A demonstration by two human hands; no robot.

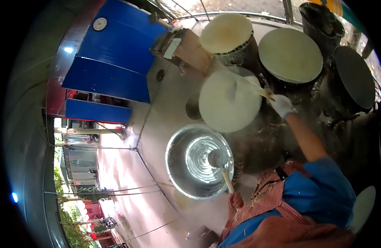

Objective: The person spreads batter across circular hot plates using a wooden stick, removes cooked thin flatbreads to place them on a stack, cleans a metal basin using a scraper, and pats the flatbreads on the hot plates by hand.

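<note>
My right hand, in a white glove, is closed on a wooden-handled spreader. Its pale, flat end is smeared by motion over a round griddle coated with a whitish layer. My left hand, bare, grips the wooden handle of a ladle. The ladle's round bowl sits inside a large shiny metal basin, near the rim closest to me. The basin stands beside the coated griddle. Whether the ladle holds anything is hard to tell.
Two more griddles, one pale and one pale yellow, stand beyond my right hand. A dark griddle and a dark bucket-like container are farther right. A wooden box stands near the blue wall panels. Steam blurs the area.
</note>
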